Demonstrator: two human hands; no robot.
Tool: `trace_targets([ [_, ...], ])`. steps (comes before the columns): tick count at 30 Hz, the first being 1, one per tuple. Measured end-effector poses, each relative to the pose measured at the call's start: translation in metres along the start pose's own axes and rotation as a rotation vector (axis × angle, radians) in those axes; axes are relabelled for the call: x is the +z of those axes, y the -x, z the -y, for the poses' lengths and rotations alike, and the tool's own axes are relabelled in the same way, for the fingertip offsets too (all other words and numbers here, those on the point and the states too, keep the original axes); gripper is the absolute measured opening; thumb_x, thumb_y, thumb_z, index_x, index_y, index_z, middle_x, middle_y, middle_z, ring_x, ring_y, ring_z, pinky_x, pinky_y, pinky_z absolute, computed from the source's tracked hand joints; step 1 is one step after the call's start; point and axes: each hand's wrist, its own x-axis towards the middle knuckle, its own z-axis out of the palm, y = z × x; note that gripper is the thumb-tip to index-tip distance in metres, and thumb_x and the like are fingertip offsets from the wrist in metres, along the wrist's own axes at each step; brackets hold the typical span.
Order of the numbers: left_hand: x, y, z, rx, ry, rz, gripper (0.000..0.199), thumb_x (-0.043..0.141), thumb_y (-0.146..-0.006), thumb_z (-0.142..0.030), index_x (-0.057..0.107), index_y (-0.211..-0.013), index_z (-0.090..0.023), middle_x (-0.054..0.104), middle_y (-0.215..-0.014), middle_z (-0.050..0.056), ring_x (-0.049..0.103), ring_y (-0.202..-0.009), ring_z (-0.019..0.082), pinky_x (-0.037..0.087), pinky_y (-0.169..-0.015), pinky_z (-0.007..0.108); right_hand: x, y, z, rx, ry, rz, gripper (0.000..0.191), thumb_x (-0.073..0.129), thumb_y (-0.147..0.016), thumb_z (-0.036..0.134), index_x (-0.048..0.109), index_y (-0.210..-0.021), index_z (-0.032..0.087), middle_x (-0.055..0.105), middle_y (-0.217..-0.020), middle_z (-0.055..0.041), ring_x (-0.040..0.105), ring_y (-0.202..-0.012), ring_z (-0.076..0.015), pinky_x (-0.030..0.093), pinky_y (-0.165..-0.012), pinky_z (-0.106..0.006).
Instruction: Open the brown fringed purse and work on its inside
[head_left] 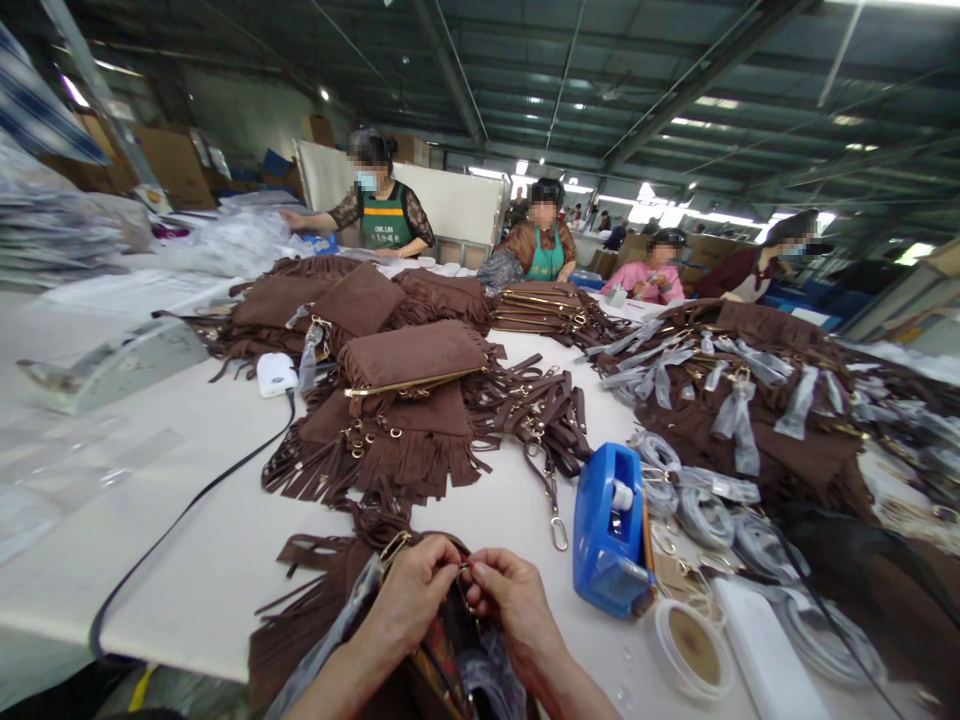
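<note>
A brown fringed bag [315, 590] lies at the front edge of the table, its mouth open towards me and clear plastic wrap [487, 675] showing inside. Above that mouth, my left hand [416, 595] is closed in a pinch, with thumb and forefinger at a small metal fitting [463, 568]. Facing it, my right hand [514, 610] pinches at the same spot, fingertips nearly touching the left ones. Exactly what kind of fitting it is, the fingers hide. Plastic-wrapped strapping [337, 625] runs beside my left forearm.
Stacked brown fringed bags [412, 365] and loose straps [544, 400] lie ahead. To the right stand a blue tape dispenser [611, 530], a tape roll [694, 650] and coiled wrapped straps [705, 515]. A black cable [202, 495] crosses the left side. Several co-workers sit opposite.
</note>
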Motion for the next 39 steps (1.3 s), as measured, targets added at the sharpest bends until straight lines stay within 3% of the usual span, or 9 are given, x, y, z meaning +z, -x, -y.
trace_targets([
  [12, 0.004, -0.001, 0.005, 0.057, -0.058, 0.019, 0.015, 0.036, -0.070, -0.020, 0.049, -0.063, -0.019, 0.051, -0.063, -0.001, 0.049, -0.065, 0.015, 0.035, -0.067, 0.027, 0.005, 0.001, -0.006, -0.062, 0.190, 0.012, 0.023, 0.061, -0.056, 0.035, 0.056, -0.064, 0.014, 0.052, -0.047, 0.0037, 0.041, -0.040, -0.0063, 0.027, -0.042, -0.019],
  [21, 0.003, 0.000, 0.006, 0.095, -0.143, 0.038, 0.015, 0.034, -0.073, -0.016, 0.049, -0.069, -0.018, 0.052, -0.073, 0.003, 0.049, -0.073, 0.017, 0.034, -0.068, 0.028, 0.005, 0.000, -0.015, -0.258, 0.472, 0.032, 0.018, 0.044, -0.070, 0.036, 0.046, -0.068, 0.018, 0.046, -0.055, 0.0042, 0.042, -0.049, -0.0099, 0.032, -0.049, -0.023],
  [39, 0.014, -0.004, 0.018, 0.141, -0.263, 0.078, 0.017, 0.027, -0.077, -0.019, 0.042, -0.067, -0.019, 0.053, -0.073, 0.006, 0.049, -0.070, 0.018, 0.030, -0.062, 0.030, 0.003, -0.005, -0.023, -0.120, 0.231, -0.015, 0.015, 0.054, -0.057, 0.032, 0.052, -0.059, 0.017, 0.052, -0.049, 0.0041, 0.039, -0.041, -0.0073, 0.028, -0.044, -0.021],
])
